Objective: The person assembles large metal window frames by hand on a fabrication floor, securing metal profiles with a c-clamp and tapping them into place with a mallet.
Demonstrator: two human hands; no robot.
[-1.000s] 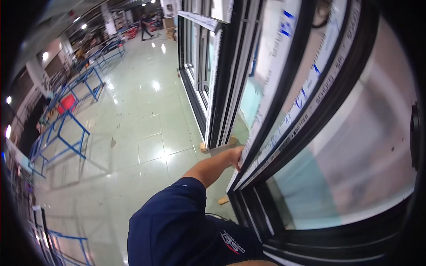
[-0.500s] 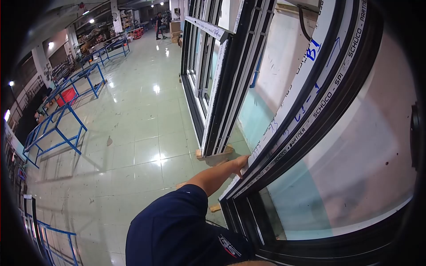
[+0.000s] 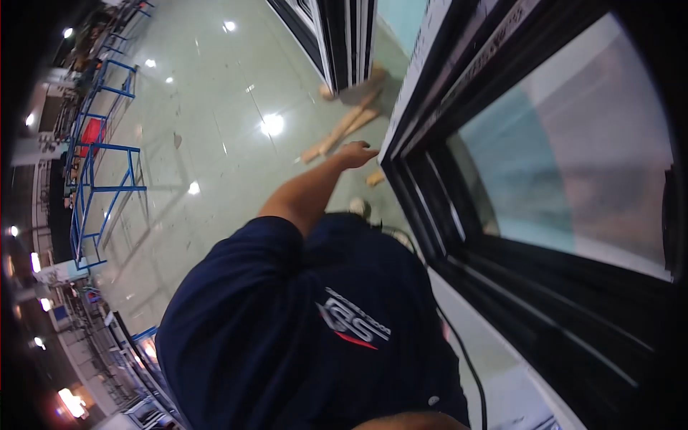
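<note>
One left hand [image 3: 356,153] reaches to the edge of the near frame [image 3: 559,301], its fingers slightly bent; whether they grip it cannot be told. This frame fills the right side and holds a clear pane [image 3: 530,172]. Wood strips [image 3: 344,129] lie on the floor [image 3: 229,193] by the second frame [image 3: 349,50] at upper centre. At upper left, a red container [image 3: 92,136] sits among blue stands [image 3: 115,189], its contents too small to tell.

Around you, glossy pale-green floor [image 3: 208,93] beside the blue metal stands [image 3: 118,188], bright lamps [image 3: 71,403] beyond them.
</note>
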